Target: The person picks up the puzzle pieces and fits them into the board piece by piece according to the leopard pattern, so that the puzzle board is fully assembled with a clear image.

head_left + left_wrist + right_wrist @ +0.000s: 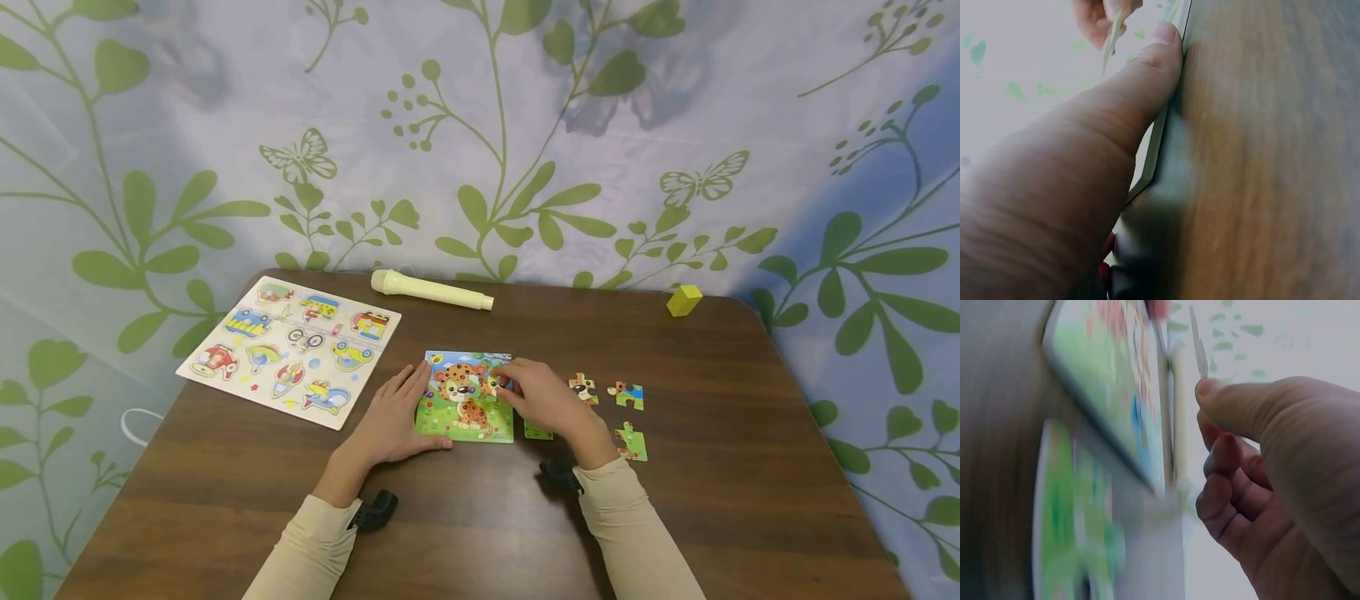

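A small square jigsaw board with a cartoon leopard on a green meadow lies at the middle of the table. My left hand rests on its left side, fingers straight along the edge and thumb stretched along the front edge. Over the right part of the board, my right hand pinches a jigsaw piece between thumb and fingers. In the right wrist view this thin piece stands edge-on, raised above the board. Loose jigsaw pieces lie right of the board, one partly hidden by the right hand.
A white vehicle puzzle board lies at the left of the brown table. Toward the back edge are a cream microphone-shaped object and, at right, a yellow block. A leaf-patterned cloth hangs behind the table.
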Demonstrator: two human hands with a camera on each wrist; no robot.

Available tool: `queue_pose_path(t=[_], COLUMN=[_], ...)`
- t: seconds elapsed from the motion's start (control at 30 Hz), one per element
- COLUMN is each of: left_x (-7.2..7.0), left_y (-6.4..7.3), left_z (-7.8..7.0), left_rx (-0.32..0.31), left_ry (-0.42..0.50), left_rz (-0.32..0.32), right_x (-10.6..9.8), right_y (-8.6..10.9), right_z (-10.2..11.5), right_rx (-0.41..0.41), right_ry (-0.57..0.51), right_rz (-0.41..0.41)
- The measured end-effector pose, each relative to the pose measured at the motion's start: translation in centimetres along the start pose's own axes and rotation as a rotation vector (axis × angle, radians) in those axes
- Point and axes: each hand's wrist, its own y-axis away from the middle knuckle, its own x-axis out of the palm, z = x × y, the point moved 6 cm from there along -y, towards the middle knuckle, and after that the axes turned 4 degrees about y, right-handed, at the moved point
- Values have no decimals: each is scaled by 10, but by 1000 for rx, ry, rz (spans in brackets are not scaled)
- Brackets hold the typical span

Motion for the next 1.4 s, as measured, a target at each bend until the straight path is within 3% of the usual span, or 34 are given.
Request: queue_pose_path(t=[0.2,0.43,0.8,1.0,1.4], left_x=[1,-2,-6,-5,-4], left_y=[-2,-1,1,2,4], left_z=[-3,-9,-11,-11,-11], left_rx=[11,35,64,67,75], left_ry=[4,-12,-45,-75,-80], left_rz=[10,11,12,33,62], right_x=[22,39,36,39,43], right_y=[-24,-40,-42,-42,-41], right_z=[26,40,50,55,56], right_rx=[-13,6,47,63,65], right_ry=[36,58,107,183,214], right_rz=[32,42,-28,-4,9])
